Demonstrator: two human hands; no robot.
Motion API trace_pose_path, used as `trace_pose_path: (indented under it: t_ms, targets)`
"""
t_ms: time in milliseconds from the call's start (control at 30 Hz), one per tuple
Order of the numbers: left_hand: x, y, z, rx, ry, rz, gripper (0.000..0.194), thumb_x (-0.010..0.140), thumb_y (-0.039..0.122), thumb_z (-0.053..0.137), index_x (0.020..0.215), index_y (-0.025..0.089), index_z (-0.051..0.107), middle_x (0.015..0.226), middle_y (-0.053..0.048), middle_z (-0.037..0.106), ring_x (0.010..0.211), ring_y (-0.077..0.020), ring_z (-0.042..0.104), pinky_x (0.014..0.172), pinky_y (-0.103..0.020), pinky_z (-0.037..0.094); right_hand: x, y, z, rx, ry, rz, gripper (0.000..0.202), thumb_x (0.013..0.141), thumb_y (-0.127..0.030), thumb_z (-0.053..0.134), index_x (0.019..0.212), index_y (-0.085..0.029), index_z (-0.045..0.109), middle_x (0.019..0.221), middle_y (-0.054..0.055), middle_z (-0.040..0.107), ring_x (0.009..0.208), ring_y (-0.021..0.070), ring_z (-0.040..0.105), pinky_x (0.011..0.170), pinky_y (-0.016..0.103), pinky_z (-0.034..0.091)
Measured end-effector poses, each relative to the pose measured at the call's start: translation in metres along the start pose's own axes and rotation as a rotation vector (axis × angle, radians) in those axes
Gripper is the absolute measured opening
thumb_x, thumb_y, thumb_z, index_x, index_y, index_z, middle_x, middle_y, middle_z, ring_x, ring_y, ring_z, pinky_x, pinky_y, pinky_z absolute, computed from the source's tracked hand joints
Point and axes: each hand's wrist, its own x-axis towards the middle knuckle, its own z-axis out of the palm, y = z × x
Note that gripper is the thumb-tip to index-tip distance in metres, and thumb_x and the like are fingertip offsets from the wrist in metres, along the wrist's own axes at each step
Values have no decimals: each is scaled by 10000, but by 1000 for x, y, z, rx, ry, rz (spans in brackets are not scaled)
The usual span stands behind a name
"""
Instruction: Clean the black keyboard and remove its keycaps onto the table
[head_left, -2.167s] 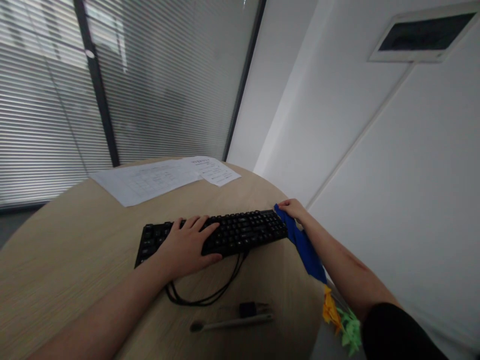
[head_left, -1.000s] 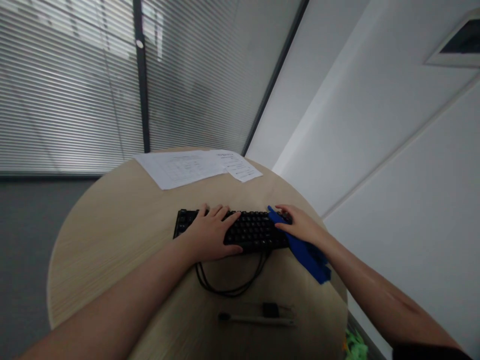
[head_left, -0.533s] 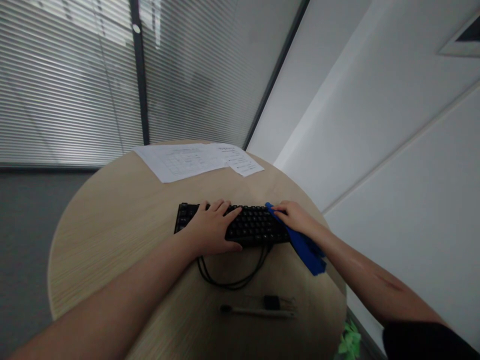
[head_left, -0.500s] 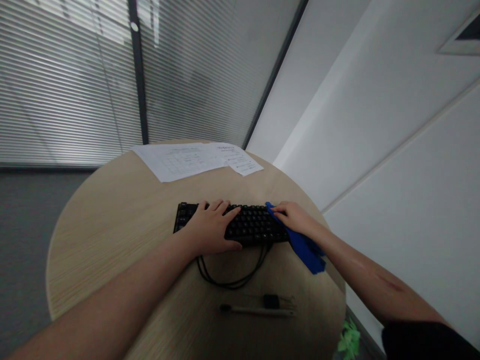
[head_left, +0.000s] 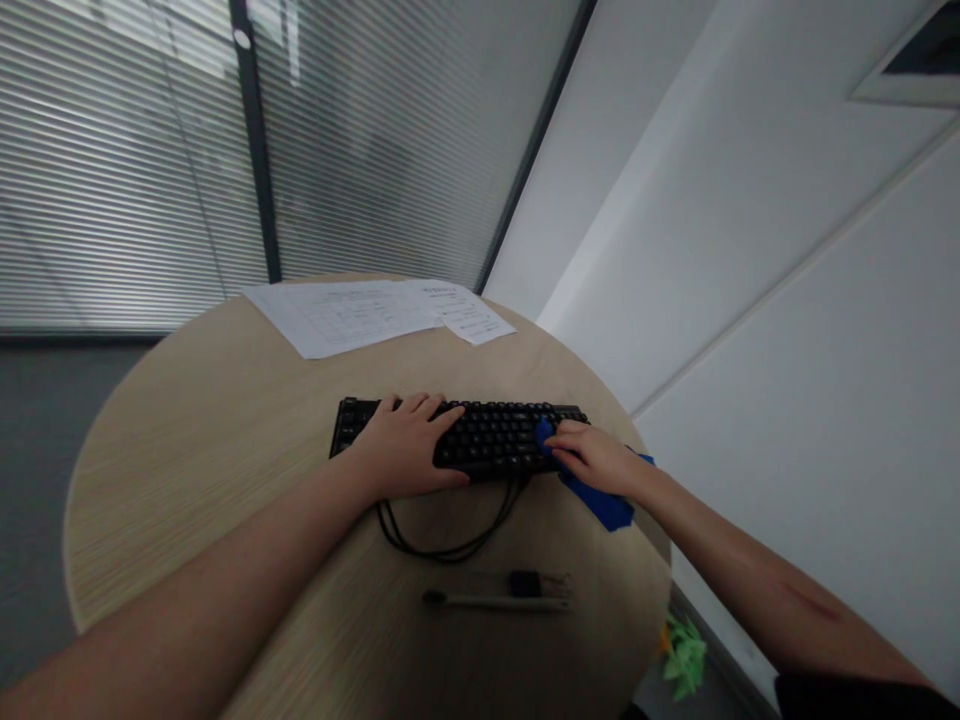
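Observation:
A black keyboard [head_left: 495, 432] lies across the round table, its cable [head_left: 450, 553] looped on the near side. My left hand [head_left: 405, 445] rests on the keyboard's left part with fingers spread, covering many keys there. Over its right part, my right hand [head_left: 589, 455] pinches a blue cloth [head_left: 604, 505]. One end of that cloth pokes out past my fingertips onto the keys; the rest hangs below my hand onto the tabletop.
Nearer me lie a slim brush [head_left: 495, 601] and a small black object [head_left: 525, 583] with thin prongs. Printed papers [head_left: 345, 315] lie at the table's [head_left: 187, 450] far edge. A white wall [head_left: 787, 330] rises on the right, with a green plant [head_left: 684, 655] low beside it.
My right hand has moved down the keyboard toward me with the cloth, uncovering the top right keys. My left hand stays in place on the keyboard. The whole view has shifted slightly.

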Motion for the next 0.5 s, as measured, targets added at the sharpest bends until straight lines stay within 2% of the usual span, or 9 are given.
trace_pose_path:
  t_ms: [200, 367, 500]
  targets:
    - [-1, -1, 2, -9, 11, 8, 983, 748, 816, 549, 1538, 245, 425, 1594, -181, 382, 1440, -408, 344, 1151, -593, 191, 2, -6, -2, -130, -22, 2, 249, 969, -271, 550, 1083, -183, 753, 908, 100, 641, 915, 243, 591, 845, 380, 492]
    - [0, -2, 2, -26, 12, 5, 996, 734, 818, 557, 1538, 246, 424, 1593, -171, 387, 1427, -429, 352, 1153, -605, 177, -10, 2, 12, 43, 68, 86, 296, 984, -240, 521, 1199, -198, 720, 1002, 106, 647, 958, 233, 596, 884, 392, 501]
    - [1, -1, 1, -13, 11, -3, 987, 738, 822, 549, 1535, 253, 429, 1593, -169, 387, 1417, -416, 370, 1153, -598, 178, -6, 11, 19, 166, 71, 120, 277, 964, -226, 528, 1137, -189, 741, 987, 96, 640, 967, 225, 606, 898, 386, 505]
